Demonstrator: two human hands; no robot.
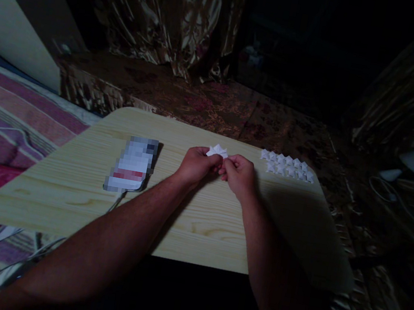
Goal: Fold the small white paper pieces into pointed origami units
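A pale, rounded wooden desk with smooth grain fills the frame's centre. Above its middle, left hand and right hand pinch a small white folded-paper star between closed fingers. Matching small stars lie in rows at upper right.

I had two hands at work — my left hand and my right hand — and between them one small white paper star. Off to the right lay the finished paper stars in two rows — about a dozen, too small to count surely. One phone lay on one wooden board.
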